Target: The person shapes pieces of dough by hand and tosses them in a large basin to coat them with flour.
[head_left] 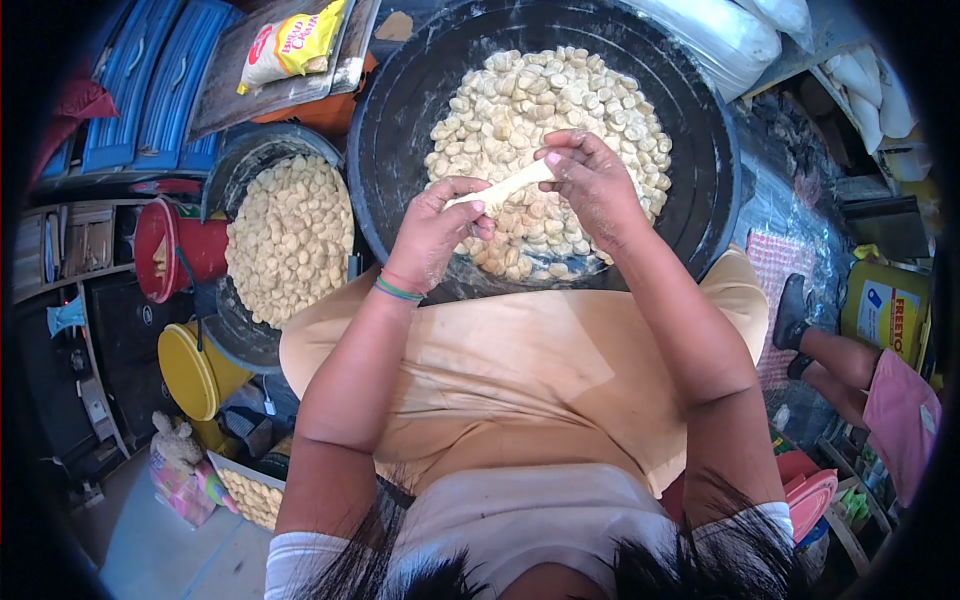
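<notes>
A pale strip of dough (517, 186) stretches between my two hands, above a wide black basin (400, 215). My left hand (440, 225) pinches its lower left end, and my right hand (595, 185) grips the upper right end. Crumbs or flour cling to the fingers of both hands. Below them, the basin holds a heap of small round dough pieces (560, 90), many with a dusty coating. Part of the heap is hidden by my hands.
Left of the basin, a grey tub (235, 340) is filled with more dough pieces. A yellow bread crumb bag (290, 45) lies on a tray at upper left. Red (195, 250) and yellow (190, 372) buckets stand further left. Another person's legs (840, 360) show at right.
</notes>
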The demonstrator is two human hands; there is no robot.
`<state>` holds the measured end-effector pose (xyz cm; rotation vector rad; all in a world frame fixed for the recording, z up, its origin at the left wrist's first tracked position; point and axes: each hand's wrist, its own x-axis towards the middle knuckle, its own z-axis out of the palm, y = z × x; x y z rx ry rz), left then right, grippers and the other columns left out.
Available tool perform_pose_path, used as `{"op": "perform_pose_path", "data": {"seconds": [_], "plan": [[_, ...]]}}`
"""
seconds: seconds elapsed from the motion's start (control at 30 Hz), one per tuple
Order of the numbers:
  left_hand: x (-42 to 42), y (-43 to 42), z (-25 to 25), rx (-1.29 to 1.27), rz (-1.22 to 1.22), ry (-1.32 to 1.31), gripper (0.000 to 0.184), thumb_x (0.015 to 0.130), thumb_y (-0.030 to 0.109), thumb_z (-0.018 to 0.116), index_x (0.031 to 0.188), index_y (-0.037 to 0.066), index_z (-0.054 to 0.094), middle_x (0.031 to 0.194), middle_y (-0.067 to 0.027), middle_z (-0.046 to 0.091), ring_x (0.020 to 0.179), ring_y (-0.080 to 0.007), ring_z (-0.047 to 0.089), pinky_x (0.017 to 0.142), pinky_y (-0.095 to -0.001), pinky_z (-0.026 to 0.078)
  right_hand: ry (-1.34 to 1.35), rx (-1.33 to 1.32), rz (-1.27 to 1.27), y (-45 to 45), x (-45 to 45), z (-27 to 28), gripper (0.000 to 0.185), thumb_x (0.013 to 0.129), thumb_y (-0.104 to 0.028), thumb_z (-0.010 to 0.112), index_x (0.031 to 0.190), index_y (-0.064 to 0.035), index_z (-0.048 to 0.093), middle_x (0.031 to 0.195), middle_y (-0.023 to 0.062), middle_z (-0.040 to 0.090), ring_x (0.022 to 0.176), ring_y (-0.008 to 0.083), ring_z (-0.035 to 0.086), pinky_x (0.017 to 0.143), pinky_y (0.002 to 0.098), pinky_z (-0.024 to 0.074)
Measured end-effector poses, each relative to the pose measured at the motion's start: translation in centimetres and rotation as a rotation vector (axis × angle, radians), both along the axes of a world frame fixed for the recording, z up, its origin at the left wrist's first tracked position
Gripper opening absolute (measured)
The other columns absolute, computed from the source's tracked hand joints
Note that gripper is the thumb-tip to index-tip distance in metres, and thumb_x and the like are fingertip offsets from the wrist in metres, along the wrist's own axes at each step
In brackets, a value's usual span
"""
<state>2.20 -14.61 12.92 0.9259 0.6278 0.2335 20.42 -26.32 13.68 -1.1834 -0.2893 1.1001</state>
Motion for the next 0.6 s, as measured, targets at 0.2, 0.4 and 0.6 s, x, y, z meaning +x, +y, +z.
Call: {"op": "perform_pose_path", "data": {"seconds": [0.2, 0.4, 0.6], "plan": [[0.2, -0.2, 0.7, -0.114, 0.118, -0.115, 0.022, 0.088, 0.008, 0.055, 0.109, -0.001, 0.055, 0.105, -0.0118, 0.057, 0.088, -0.0193, 0.061, 0.082, -0.0328, 0.052, 0.101, -0.061, 0.146, -0.1, 0.0, -0.5, 0.023, 0.091, -0.013, 0.057, 0.111, -0.0031, 0.054, 0.105, 0.0087, 0.059, 0.095, 0.0161, 0.056, 0.079, 0.0307, 0.0474], [0.3, -0.8, -0.1, 0.088, -0.026, -0.070, 0.022, 0.086, 0.002, 0.058, 0.108, 0.001, 0.054, 0.104, -0.0087, 0.057, 0.088, -0.0153, 0.059, 0.078, -0.0311, 0.052, 0.067, -0.091, 0.393, -0.4, -2.4, 0.1, 0.027, 0.090, -0.016, 0.061, 0.111, -0.0024, 0.053, 0.102, 0.0082, 0.060, 0.091, 0.0161, 0.059, 0.077, 0.0304, 0.0500], [0.2, -0.3, -0.4, 0.105, -0.033, -0.011, 0.021, 0.086, -0.004, 0.056, 0.106, 0.003, 0.054, 0.095, -0.0071, 0.058, 0.079, -0.0151, 0.060, 0.070, -0.0306, 0.052, 0.000, -0.065, 0.224, -0.1, -1.8, -0.8, 0.021, 0.088, -0.009, 0.062, 0.104, -0.0015, 0.051, 0.102, 0.0132, 0.060, 0.094, 0.0221, 0.062, 0.079, 0.0345, 0.0548]]}}
